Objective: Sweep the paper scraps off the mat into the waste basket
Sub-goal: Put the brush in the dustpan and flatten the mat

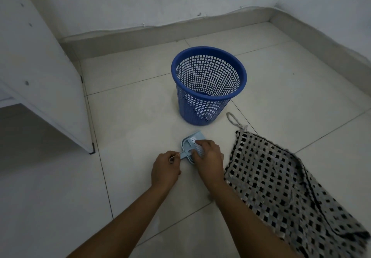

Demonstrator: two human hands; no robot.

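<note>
A small light-blue dustpan [191, 137] lies on the tiled floor, with a little brush [198, 149] set in it. My right hand [208, 158] grips the brush from above. My left hand [165, 168] pinches a thin loop at the end of the handle. The blue mesh waste basket [208, 71] stands upright just beyond the dustpan. The woven black-and-white mat [281, 181] lies rumpled on the floor to the right of my right hand. No paper scraps show on the mat; pale shapes lie at the basket's bottom.
A white cabinet [40, 73] stands at the left, its corner near my left hand. The wall and skirting run behind the basket and along the right. A cord loop [232, 119] sticks out from the mat's far corner.
</note>
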